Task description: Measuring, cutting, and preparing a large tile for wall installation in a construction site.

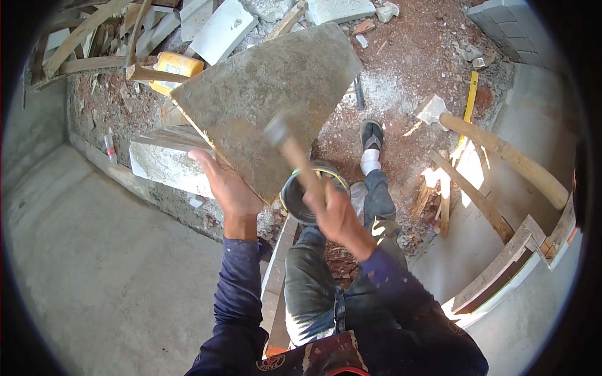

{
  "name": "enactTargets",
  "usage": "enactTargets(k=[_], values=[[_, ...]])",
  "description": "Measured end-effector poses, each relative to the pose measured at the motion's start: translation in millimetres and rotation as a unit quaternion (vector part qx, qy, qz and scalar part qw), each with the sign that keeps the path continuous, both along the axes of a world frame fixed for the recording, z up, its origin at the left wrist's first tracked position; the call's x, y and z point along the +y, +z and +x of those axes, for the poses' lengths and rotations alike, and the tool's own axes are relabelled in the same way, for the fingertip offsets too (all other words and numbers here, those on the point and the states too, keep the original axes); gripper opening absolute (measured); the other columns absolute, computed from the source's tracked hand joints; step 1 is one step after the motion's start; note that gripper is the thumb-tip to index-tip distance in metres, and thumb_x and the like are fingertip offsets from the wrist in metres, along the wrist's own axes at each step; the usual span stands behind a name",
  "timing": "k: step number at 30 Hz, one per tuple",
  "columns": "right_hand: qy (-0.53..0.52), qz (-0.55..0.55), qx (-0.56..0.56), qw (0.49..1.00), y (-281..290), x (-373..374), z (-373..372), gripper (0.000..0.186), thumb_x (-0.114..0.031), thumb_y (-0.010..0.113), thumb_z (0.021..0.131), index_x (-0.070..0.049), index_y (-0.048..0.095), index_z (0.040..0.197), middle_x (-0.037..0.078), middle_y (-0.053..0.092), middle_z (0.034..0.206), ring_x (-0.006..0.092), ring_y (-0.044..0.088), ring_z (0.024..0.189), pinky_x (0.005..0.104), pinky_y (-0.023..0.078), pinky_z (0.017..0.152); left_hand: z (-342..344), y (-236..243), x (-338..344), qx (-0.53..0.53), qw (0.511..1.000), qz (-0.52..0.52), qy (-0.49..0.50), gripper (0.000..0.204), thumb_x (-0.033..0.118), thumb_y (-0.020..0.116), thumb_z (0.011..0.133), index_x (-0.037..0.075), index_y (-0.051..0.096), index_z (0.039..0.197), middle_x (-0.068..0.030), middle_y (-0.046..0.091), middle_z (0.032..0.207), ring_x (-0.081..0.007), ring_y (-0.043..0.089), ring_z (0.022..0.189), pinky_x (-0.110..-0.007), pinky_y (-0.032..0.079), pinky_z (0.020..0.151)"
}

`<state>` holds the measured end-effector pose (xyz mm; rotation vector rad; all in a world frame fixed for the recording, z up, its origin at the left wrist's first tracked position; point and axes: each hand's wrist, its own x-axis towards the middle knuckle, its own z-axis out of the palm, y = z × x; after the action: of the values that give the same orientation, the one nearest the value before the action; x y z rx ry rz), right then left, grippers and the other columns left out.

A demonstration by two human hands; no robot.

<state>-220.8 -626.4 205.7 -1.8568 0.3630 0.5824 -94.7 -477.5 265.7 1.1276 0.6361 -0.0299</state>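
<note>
Stone slab propped on edge, hammer raised over it.

The left hand (229, 185) lies open and flat against the lower left edge of the large grey slab (269, 94), steadying it where it leans tilted over a pale block (166, 164) on the floor. The right hand (335, 216) is closed around the wooden handle of a hammer (291, 150), whose blurred head hangs in front of the slab's face. A dark bucket (298, 200) sits just below, by the person's knee. The slab looks heavy, stiff and brittle at its thin edges; it is probably best gripped along the thicker lower rim with both hands.
</note>
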Motion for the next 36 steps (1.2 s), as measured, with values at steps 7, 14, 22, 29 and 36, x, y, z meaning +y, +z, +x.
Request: enactTargets(k=[7, 14, 22, 29, 36], values=[[0.024, 0.092, -0.142, 0.985, -6, -18, 5, 0.051, -0.044, 0.053, 0.099, 0.007, 0.055, 0.106, 0.022, 0.064, 0.065, 0.0379, 0.069, 0.061, 0.0457, 0.052, 0.050, -19, 1, -4, 0.078, 0.994, 0.072, -0.014, 0.070, 0.059, 0.029, 0.104, 0.006, 0.032, 0.150, -0.0132, 0.045, 0.146, -0.0299, 0.050, 0.128, -0.043, 0.042, 0.107], [0.021, 0.026, -0.101, 0.994, -62, -39, 47, 0.056, -0.049, 0.049, 0.100, 0.006, 0.058, 0.100, 0.019, 0.062, 0.061, 0.0337, 0.067, 0.052, 0.0441, 0.051, 0.045, -21, -1, -9, 0.094, 0.993, 0.077, 0.013, 0.066, 0.055, 0.032, 0.105, 0.006, 0.034, 0.148, -0.0128, 0.047, 0.143, -0.0292, 0.051, 0.127, -0.043, 0.043, 0.107], [0.052, 0.056, -0.020, 0.997, -29, -37, 61, 0.058, -0.050, 0.053, 0.098, 0.008, 0.060, 0.105, 0.022, 0.059, 0.061, 0.0390, 0.065, 0.058, 0.0469, 0.046, 0.049, -34, -13, -9, 0.098, 0.994, 0.049, 0.025, 0.064, 0.054, 0.032, 0.105, 0.005, 0.036, 0.147, -0.0128, 0.049, 0.141, -0.0298, 0.052, 0.126, -0.044, 0.045, 0.104], [0.142, 0.055, -0.168, 0.974, 7, -17, 45, 0.053, -0.047, 0.047, 0.101, 0.004, 0.060, 0.099, 0.024, 0.063, 0.070, 0.0368, 0.068, 0.064, 0.0424, 0.051, 0.055, -43, -11, 10, 0.096, 0.988, 0.113, -0.050, 0.063, 0.051, 0.034, 0.105, 0.002, 0.038, 0.145, -0.0116, 0.051, 0.139, -0.0268, 0.053, 0.124, -0.042, 0.047, 0.101], [0.115, 0.067, -0.210, 0.968, 21, -17, 54, 0.052, -0.047, 0.051, 0.100, 0.004, 0.060, 0.096, 0.020, 0.056, 0.063, 0.0380, 0.057, 0.053, 0.0457, 0.043, 0.052, -43, -16, 0, 0.089, 0.995, 0.040, 0.010, 0.068, 0.056, 0.031, 0.105, 0.003, 0.035, 0.147, -0.0132, 0.047, 0.142, -0.0276, 0.050, 0.127, -0.043, 0.044, 0.105]])
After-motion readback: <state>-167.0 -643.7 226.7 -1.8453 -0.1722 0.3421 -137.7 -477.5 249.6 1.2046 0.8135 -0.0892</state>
